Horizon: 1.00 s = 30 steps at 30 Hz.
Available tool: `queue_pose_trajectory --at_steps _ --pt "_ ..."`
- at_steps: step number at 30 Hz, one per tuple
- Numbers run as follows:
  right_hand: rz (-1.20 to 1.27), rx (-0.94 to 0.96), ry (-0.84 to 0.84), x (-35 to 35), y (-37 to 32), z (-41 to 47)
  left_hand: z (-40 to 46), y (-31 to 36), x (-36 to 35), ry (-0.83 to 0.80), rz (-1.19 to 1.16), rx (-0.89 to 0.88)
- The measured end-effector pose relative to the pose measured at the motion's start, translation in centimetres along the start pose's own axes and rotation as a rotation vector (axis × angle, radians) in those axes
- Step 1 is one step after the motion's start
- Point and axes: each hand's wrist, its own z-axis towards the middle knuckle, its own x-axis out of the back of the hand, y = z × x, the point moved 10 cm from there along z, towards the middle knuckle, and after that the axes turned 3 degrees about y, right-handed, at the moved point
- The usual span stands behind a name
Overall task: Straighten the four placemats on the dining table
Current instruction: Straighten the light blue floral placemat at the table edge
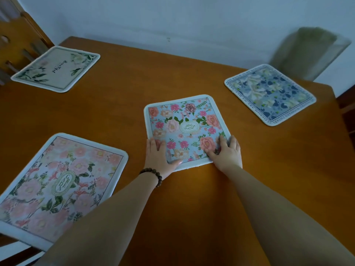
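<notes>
Four placemats lie on the wooden dining table (172, 77). The light-blue mat with pink flowers (184, 127) sits in the middle, turned at an angle. My left hand (158, 155) grips its near left corner, thumb on top. My right hand (225, 153) grips its near right corner. A pink floral mat (57, 185) lies near left and overhangs the table's near edge. A cream mat with green leaves (56, 68) lies at the far left corner. A blue-and-white floral mat (269, 94) lies at the far right, also skewed.
A wooden chair back (17, 45) stands beyond the far left corner. A pale chair back (309, 52) stands behind the far right mat. A white wall (172, 20) runs along the table's far edge. The table's right edge (343, 135) drops off near the blue mat.
</notes>
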Motion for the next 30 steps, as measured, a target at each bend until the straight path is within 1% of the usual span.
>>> queue_pose_trajectory --at_steps 4,8,13,16,19,21,27,30 --pt "-0.007 -0.045 -0.003 0.0 2.5 -4.4 -3.5 0.9 -1.0 -0.070 -0.030 -0.056" --pt "-0.003 -0.107 -0.030 0.0 5.8 -9.8 -8.8 2.1 -2.5 -0.204 -0.017 -0.113" --pt "-0.015 -0.169 -0.072 -0.2 9.3 -17.1 -16.1 3.1 -4.2 -0.313 0.104 -0.169" --pt "0.001 -0.197 -0.087 -0.5 10.8 -21.3 -19.5 3.2 -5.0 -0.335 0.123 -0.195" --pt "0.020 -0.204 -0.087 -0.8 11.6 -25.2 -21.9 2.8 -5.3 -0.357 0.054 -0.204" --pt "0.047 -0.217 -0.089 -1.3 11.7 -27.4 -23.0 2.1 -5.1 -0.364 0.008 -0.180" --pt "0.088 -0.307 -0.084 -2.9 10.4 -31.5 -24.1 -0.2 -3.9 -0.281 -0.013 -0.079" --pt "0.077 -0.336 -0.051 -3.7 9.0 -32.9 -23.0 -1.2 -2.7 -0.232 0.077 -0.046"
